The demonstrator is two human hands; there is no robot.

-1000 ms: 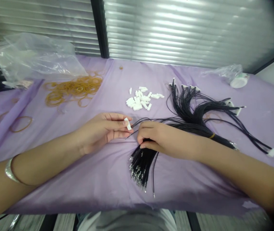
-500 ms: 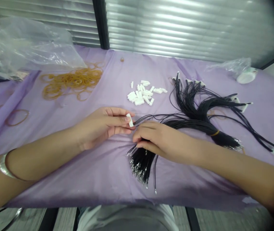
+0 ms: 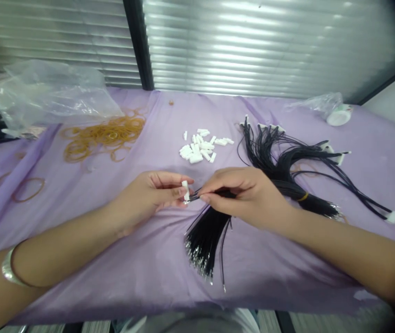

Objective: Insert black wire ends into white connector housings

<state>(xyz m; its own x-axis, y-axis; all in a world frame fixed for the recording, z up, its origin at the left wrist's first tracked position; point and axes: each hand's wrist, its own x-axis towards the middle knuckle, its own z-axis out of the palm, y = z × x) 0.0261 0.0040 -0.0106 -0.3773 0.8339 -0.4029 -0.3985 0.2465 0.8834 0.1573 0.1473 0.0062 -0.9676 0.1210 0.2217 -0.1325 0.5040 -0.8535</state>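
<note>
My left hand (image 3: 150, 196) pinches a small white plastic connector (image 3: 185, 190) between thumb and fingers. My right hand (image 3: 244, 194) pinches a thin black wire (image 3: 197, 196), with the wire's tip touching the connector. Under my right hand lies a bundle of black wires (image 3: 204, 236) with bare metal ends, bound by a yellow rubber band (image 3: 303, 197). Both hands hover just above the purple cloth (image 3: 142, 259).
A pile of white connectors (image 3: 200, 147) lies behind the hands. Finished black wires with white connectors (image 3: 287, 148) fan out to the right. Yellow rubber bands (image 3: 103, 134) and a clear plastic bag (image 3: 45, 95) sit at the back left, a small bagged roll (image 3: 337, 115) at the back right.
My right hand lifted off the bundle with a single wire and brought its tip to the connector in my left hand.
</note>
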